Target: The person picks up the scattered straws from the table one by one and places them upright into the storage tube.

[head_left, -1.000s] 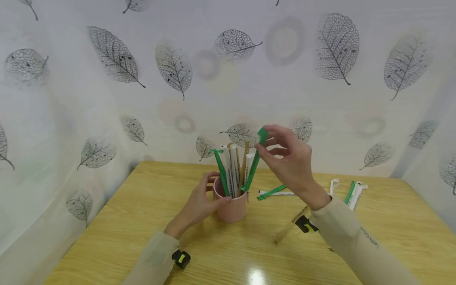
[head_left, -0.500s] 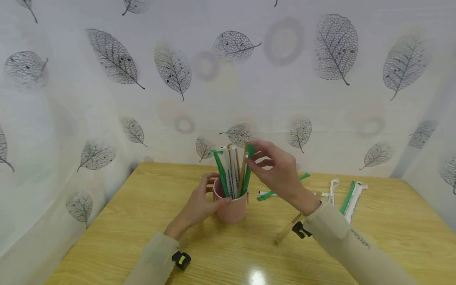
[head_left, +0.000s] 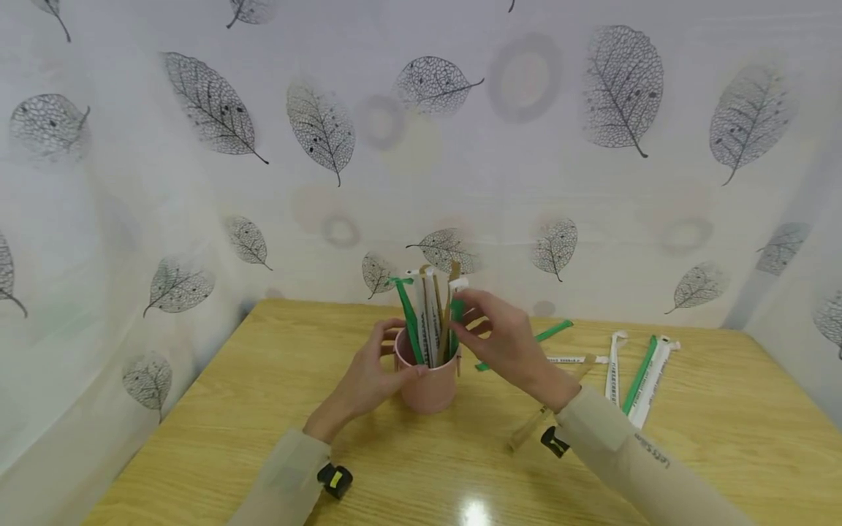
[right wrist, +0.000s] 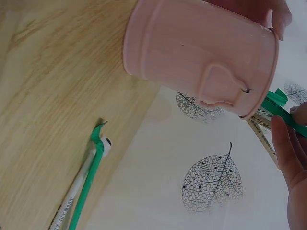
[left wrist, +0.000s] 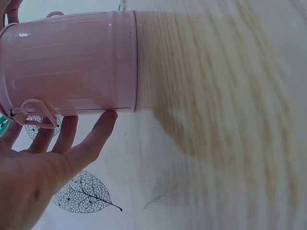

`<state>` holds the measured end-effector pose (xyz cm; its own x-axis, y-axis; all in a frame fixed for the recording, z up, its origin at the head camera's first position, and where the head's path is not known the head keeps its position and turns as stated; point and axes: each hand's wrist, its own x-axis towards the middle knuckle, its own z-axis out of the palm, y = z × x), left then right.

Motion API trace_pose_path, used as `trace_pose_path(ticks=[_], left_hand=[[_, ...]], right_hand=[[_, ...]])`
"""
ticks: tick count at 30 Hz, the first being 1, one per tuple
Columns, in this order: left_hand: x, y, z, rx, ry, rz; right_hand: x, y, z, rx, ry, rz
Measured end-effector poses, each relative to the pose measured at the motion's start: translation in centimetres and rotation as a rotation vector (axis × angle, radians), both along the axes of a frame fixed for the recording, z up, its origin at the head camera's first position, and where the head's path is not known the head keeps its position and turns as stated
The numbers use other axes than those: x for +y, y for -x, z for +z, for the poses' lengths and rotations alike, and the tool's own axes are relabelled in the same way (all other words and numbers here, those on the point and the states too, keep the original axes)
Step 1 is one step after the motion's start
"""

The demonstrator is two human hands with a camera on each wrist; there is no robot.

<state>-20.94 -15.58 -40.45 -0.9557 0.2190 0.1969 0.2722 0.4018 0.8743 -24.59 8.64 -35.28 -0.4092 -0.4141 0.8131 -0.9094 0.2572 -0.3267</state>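
Note:
A small pink metal pail [head_left: 427, 391] with a side handle stands on the table, holding several upright paper-wrapped straws [head_left: 432, 314] in white, brown and green. My left hand [head_left: 362, 380] grips it from the left, thumb over the near rim; in the left wrist view its fingers [left wrist: 98, 134] lie along the pail's side. My right hand [head_left: 503, 336] pinches a green-wrapped straw [right wrist: 284, 114] at the pail's right rim. Its lower part is down among the others, and the fingers partly cover it in the head view.
To the right on the wooden table [head_left: 250, 409] lie loose wrapped straws: a green one [head_left: 555, 330], a white one [head_left: 613, 372], a brown one [head_left: 526, 431], and a white one [head_left: 651, 383] beside another green one [head_left: 638, 376]. A leaf-patterned curtain [head_left: 421, 183] hangs behind.
My right hand has moved down and left, lowering the green-wrapped straw further into the pail. The left hand and the pail stay in place.

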Motion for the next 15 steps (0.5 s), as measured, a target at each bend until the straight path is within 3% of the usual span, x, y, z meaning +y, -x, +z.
trace_pose_path(ticks=[9,15], left_hand=[[0.0,0.0,0.0,-0.003,0.001,-0.004],[0.0,0.0,0.0,-0.013,0.001,-0.001]], right_hand=[[0.2,0.1,-0.6,-0.019,-0.006,-0.005],[1.2,0.0,-0.6,-0.078,-0.044,-0.035]])
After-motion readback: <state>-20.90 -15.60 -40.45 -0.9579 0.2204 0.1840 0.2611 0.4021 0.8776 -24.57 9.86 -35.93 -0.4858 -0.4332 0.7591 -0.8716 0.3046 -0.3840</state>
